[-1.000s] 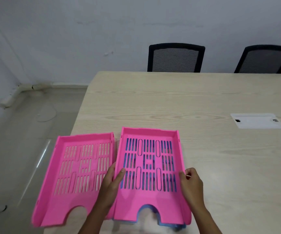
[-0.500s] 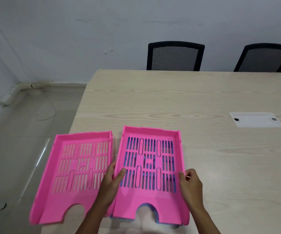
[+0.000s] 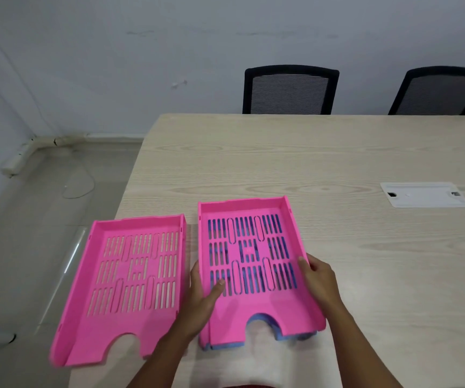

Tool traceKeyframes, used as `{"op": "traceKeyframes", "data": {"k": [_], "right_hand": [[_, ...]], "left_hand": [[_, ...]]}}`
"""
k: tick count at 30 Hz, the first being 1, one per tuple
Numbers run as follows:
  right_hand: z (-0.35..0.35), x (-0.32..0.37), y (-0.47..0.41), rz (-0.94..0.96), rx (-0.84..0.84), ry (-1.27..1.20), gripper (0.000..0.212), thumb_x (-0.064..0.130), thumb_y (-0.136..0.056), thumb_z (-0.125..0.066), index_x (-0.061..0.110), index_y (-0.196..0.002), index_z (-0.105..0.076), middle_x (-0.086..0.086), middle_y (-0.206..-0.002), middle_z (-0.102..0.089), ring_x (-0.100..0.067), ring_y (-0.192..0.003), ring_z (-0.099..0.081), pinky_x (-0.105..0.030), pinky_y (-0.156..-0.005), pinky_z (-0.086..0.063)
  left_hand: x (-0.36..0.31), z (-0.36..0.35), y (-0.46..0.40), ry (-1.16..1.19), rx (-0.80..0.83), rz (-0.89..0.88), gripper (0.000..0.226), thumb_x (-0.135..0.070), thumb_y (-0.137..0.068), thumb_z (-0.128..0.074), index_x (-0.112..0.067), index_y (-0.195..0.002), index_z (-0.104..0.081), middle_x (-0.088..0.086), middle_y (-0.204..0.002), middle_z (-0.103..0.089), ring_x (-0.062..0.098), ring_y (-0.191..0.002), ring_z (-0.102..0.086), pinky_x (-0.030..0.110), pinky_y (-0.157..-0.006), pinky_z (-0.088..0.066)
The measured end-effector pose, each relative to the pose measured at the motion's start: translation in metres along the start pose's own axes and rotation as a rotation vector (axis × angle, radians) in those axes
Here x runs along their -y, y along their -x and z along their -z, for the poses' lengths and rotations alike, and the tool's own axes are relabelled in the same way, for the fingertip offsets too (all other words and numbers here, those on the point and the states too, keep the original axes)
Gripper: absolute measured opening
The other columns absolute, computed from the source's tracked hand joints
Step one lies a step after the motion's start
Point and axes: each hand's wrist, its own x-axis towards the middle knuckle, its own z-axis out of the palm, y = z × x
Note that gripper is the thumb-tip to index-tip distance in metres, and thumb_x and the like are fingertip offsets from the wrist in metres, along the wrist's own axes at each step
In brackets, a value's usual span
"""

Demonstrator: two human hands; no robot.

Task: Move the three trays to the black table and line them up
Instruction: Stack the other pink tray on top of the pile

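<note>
Two pink slotted trays lie side by side at the near left corner of a light wooden table (image 3: 309, 163). The left pink tray (image 3: 130, 278) overhangs the table's left edge. The right pink tray (image 3: 250, 259) sits nested on a blue tray (image 3: 284, 336), whose blue shows through the slots and along the front edge. My left hand (image 3: 203, 298) grips the right pink tray's left wall, thumb inside on the slots. My right hand (image 3: 319, 278) grips its right wall. No black table is in view.
Two black mesh chairs (image 3: 290, 91) (image 3: 441, 92) stand behind the table's far edge by the pale wall. A white cable cover plate (image 3: 424, 194) is set in the tabletop at the right. Grey floor with a cable lies to the left.
The stacked right pink tray has shifted slightly away from the left one, widening the gap between them. Both hands keep their hold on its sides.
</note>
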Motion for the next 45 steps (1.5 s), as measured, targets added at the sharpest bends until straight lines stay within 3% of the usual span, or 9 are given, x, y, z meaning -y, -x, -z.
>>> {"op": "traceKeyframes", "data": {"k": [8, 12, 16, 20, 25, 31, 35, 40, 45], "right_hand": [[-0.011, 0.016, 0.016, 0.045, -0.223, 0.011, 0.046, 0.022, -0.100, -0.053, 0.009, -0.145, -0.053, -0.013, -0.145, -0.057, -0.029, -0.135, -0.053, -0.040, -0.111, -0.042], [-0.031, 0.040, 0.023, 0.190, -0.265, 0.037, 0.046, 0.014, -0.098, -0.055, 0.006, -0.142, -0.055, -0.014, -0.143, -0.059, -0.030, -0.135, -0.053, -0.038, -0.115, -0.039], [-0.077, 0.073, 0.036, 0.276, -0.146, 0.051, 0.044, 0.013, -0.097, -0.059, 0.008, -0.141, -0.057, -0.009, -0.141, -0.061, -0.024, -0.133, -0.055, -0.022, -0.105, -0.035], [-0.135, 0.101, 0.059, 0.380, 0.080, 0.071, 0.047, 0.014, -0.098, -0.058, 0.009, -0.145, -0.053, -0.006, -0.148, -0.055, -0.020, -0.139, -0.048, -0.033, -0.118, -0.032], [-0.195, 0.121, 0.086, 0.411, 0.275, 0.149, 0.055, 0.019, -0.099, -0.056, 0.008, -0.151, -0.043, -0.005, -0.156, -0.045, -0.019, -0.145, -0.039, -0.023, -0.118, -0.022], [-0.251, 0.101, 0.099, 0.161, 0.364, 0.212, 0.073, 0.027, -0.094, -0.059, 0.003, -0.155, -0.025, -0.013, -0.159, -0.036, -0.030, -0.144, -0.039, -0.036, -0.121, -0.027], [-0.263, 0.085, 0.104, -0.006, 0.436, 0.232, 0.079, 0.024, -0.096, -0.057, 0.003, -0.158, -0.014, -0.017, -0.158, -0.038, -0.034, -0.139, -0.047, -0.045, -0.113, -0.042], [-0.263, 0.095, 0.111, 0.023, 0.357, 0.127, 0.057, 0.019, -0.100, -0.054, 0.009, -0.152, -0.032, -0.002, -0.142, -0.053, -0.030, -0.129, -0.054, -0.041, -0.107, -0.045], [-0.250, 0.119, 0.099, 0.228, 0.294, 0.038, 0.039, 0.006, -0.099, -0.048, 0.014, -0.137, -0.057, 0.002, -0.126, -0.065, -0.021, -0.123, -0.060, -0.037, -0.106, -0.046]], "left_hand": [[-0.001, 0.018, -0.015, 0.047, -0.021, -0.027, 0.083, -0.056, -0.089, -0.054, -0.035, -0.156, -0.011, -0.005, -0.167, -0.014, 0.020, -0.151, -0.019, 0.049, -0.119, -0.023], [0.000, 0.041, -0.007, 0.071, -0.119, -0.078, 0.067, -0.038, -0.097, -0.054, -0.030, -0.155, -0.022, -0.004, -0.163, -0.026, 0.020, -0.147, -0.030, 0.047, -0.117, -0.030], [0.009, 0.078, 0.002, -0.012, -0.251, -0.090, 0.057, -0.035, -0.098, -0.053, -0.030, -0.151, -0.032, -0.001, -0.160, -0.032, 0.025, -0.144, -0.035, 0.046, -0.112, -0.032], [0.021, 0.120, 0.014, -0.032, -0.338, -0.093, 0.054, -0.035, -0.097, -0.056, -0.032, -0.148, -0.037, -0.001, -0.159, -0.035, 0.024, -0.144, -0.034, 0.048, -0.115, -0.032], [0.040, 0.175, 0.029, -0.054, -0.531, -0.096, 0.054, -0.024, -0.093, -0.064, -0.020, -0.144, -0.046, 0.003, -0.152, -0.045, 0.014, -0.134, -0.039, 0.040, -0.113, -0.033], [0.078, 0.225, 0.032, -0.080, -0.569, 0.171, 0.074, -0.028, -0.092, -0.066, -0.009, -0.153, -0.029, 0.014, -0.162, -0.026, 0.031, -0.145, -0.035, 0.042, -0.116, -0.030], [0.125, 0.237, 0.022, 0.011, -0.455, 0.302, 0.084, -0.054, -0.077, -0.067, -0.018, -0.147, -0.040, 0.011, -0.145, -0.055, 0.031, -0.124, -0.058, 0.049, -0.108, -0.044], [0.103, 0.244, 0.040, 0.072, -0.469, 0.220, 0.044, -0.012, -0.089, -0.063, -0.015, -0.132, -0.061, 0.008, -0.111, -0.072, 0.025, -0.098, -0.067, 0.034, -0.084, -0.051], [0.082, 0.263, 0.051, 0.223, -0.540, 0.110, 0.053, 0.008, -0.088, -0.053, -0.010, -0.138, -0.055, 0.009, -0.117, -0.069, 0.024, -0.101, -0.065, 0.024, -0.077, -0.047]]}}
